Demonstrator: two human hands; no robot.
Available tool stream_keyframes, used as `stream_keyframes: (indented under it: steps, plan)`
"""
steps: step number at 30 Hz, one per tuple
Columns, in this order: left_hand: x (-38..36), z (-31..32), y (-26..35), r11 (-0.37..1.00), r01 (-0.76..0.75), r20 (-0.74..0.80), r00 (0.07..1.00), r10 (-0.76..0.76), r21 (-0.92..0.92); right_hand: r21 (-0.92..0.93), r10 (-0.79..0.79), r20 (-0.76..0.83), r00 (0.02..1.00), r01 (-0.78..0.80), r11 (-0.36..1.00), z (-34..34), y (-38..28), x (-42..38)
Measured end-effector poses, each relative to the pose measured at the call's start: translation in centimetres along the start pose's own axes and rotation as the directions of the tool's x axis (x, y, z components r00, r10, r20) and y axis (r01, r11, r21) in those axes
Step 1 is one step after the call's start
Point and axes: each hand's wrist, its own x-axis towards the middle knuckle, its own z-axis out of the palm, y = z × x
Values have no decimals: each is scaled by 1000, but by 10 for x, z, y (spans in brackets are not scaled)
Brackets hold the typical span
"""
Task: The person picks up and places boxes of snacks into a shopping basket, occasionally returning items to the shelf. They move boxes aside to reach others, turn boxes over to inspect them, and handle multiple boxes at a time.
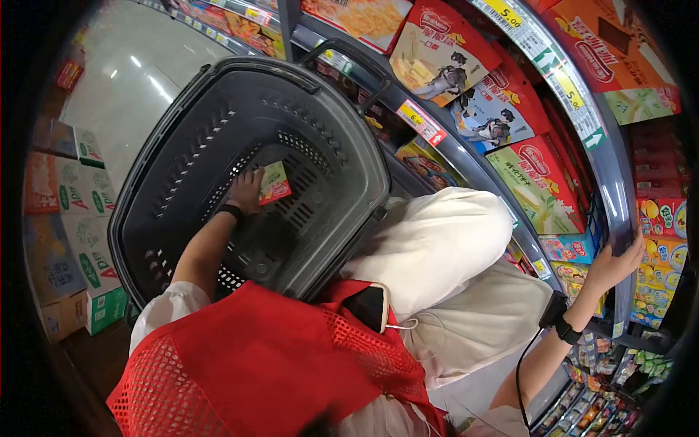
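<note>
Down inside a large black plastic shopping basket (196,87), my left hand (246,192) has its fingers at the left side of a small red, green and cream snack box (275,183) and grips it close over the slotted bottom. Far to the right, my right hand (617,265) holds the front edge of a curved store shelf (610,197), thumb on one side and fingers on the other. A black band is on each wrist, with a cable running along the right forearm.
Red snack packs (535,178) fill the shelf beside the basket, with yellow price tags (413,114) along the rails. Stacked cartons (91,251) stand at the left. A phone (368,306) with a white cable sticks out of my red vest (269,364).
</note>
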Motion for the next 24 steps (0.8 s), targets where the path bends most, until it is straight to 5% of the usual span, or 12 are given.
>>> stream_keyframes:
  steps: [5, 8, 10, 14, 19, 20, 24]
  plan:
    - [-7, 5, 43, 932, 131, 2, 990, -139, -338, -6, 17, -37, 999, -18, 1000, 6, -4, 0]
    - [-20, 4, 95, 935, 69, -88, 991, -106, -348, -12, 24, -38, 999, -25, 1000, 7, -2, -2]
    - [-30, 7, 125, 954, 170, -47, 981, -187, -247, -19, 26, -31, 999, -27, 999, 5, -5, -1]
    - [-34, 11, 120, 973, 138, -69, 986, -153, -185, -37, -11, -37, 999, 10, 999, 5, -5, 1]
    - [-25, 45, 95, 971, -9, -154, 988, -29, -240, -11, -27, -68, 997, 27, 1000, 7, -4, 2]
    - [-26, 35, 94, 963, -30, -118, 993, -2, -268, 6, -6, -45, 999, 6, 1000, 3, -7, 3]
    - [-26, -66, 107, 873, -276, -365, 923, 123, -402, 152, 57, -23, 998, -53, 987, -14, -19, 11]
